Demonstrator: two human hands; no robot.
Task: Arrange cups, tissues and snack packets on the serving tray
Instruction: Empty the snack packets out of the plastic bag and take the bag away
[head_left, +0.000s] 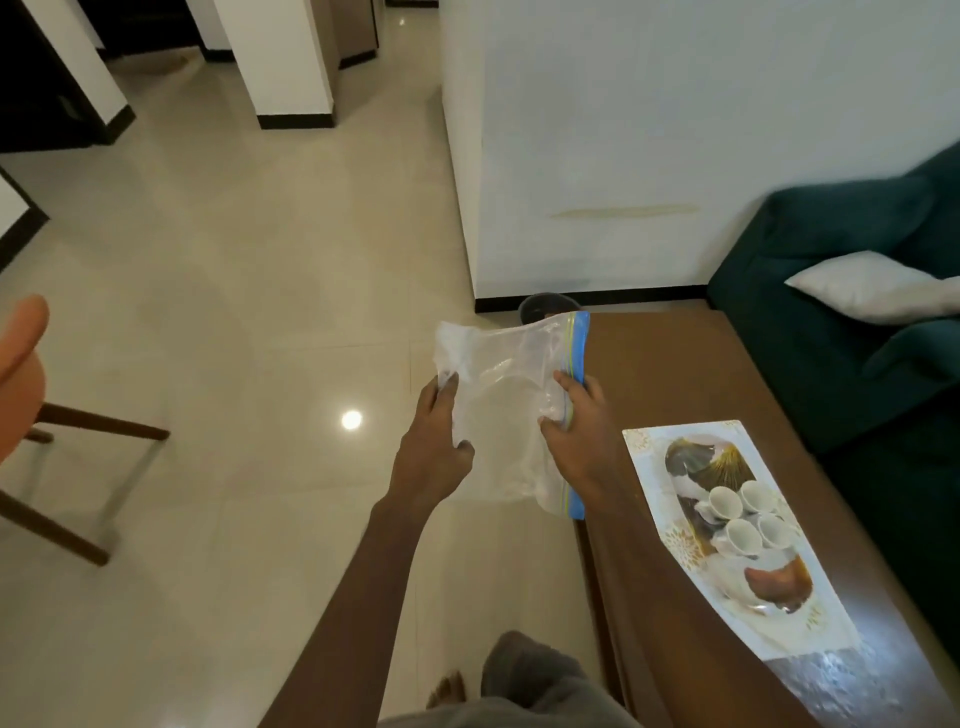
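The room was evenly and softly lit, somewhat dim, with a warm cast over the pale floor (218, 291). One small round glare spot (351, 420) shone on the glossy tiles — the mirror of a ceiling lamp overhead. Shadows were faint and soft-edged. The whole picture was slightly soft, and motion blur smeared the orange chair (21, 374) at the left edge and the green sofa (831, 332) at the right. Wide-angle distortion bent the walls and the bench (675, 384) outward toward the corners. A bright sheen washed out the near end of the tray (810, 623) — its pattern was lost there. The clear plastic bag (498, 395) caught dull highlights.
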